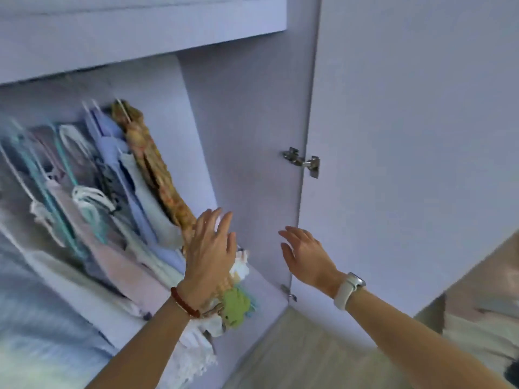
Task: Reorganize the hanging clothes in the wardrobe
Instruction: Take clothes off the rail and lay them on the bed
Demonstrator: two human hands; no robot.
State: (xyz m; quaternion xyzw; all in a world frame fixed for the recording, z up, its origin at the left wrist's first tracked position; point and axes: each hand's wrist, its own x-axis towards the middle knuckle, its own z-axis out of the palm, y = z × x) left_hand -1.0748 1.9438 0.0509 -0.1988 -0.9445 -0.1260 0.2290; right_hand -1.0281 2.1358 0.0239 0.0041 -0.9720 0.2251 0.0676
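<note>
Inside the open wardrobe (247, 113), a row of hanging clothes (92, 197) is crowded toward the left, slung on pale teal and white hangers (66, 175) — the picture is blurred, so single garments are hard to tell apart. At the right end of the row hangs a mustard floral garment (157, 169), just beside the bare inner side panel. The left hand (209, 254), a red bead bracelet (184, 303) at its wrist, is raised with fingers straight and spread, gripping nothing, in front of the floral garment's lower part (whether it touches, I cannot tell). The right hand (306, 255), with a white wristband (348, 290), hangs open too, fingers relaxed, before the door (407, 136) near its metal hinge (303, 161).
</note>
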